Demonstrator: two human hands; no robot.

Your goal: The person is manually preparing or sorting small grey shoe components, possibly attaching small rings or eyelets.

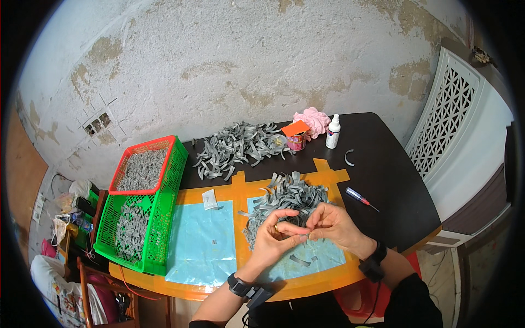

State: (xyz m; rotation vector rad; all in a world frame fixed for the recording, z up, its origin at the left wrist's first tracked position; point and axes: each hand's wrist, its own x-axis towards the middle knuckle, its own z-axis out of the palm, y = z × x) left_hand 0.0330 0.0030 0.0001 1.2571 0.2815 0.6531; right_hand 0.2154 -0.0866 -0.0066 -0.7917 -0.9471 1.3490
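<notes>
My left hand (280, 234) and my right hand (336, 229) meet over the near right part of the table, fingertips pinched close together. Whatever they hold between them is too small and covered to make out. A ring sits on a left finger, and both wrists wear black bands. Right behind the hands rises a heap of grey curved strips (290, 192), partly covered by them. Below the fingers, a few loose grey pieces (299, 261) lie on a light blue sheet (328, 263) edged with orange tape.
At left, a red basket (175, 143) of small grey pieces rests on a green basket (157, 235) holding more. Farther back lie another strip pile (235, 148), a tin (296, 142), pink cloth (314, 121) and a white bottle (332, 133). A screwdriver (360, 198) lies right; a white packet (209, 199) lies left.
</notes>
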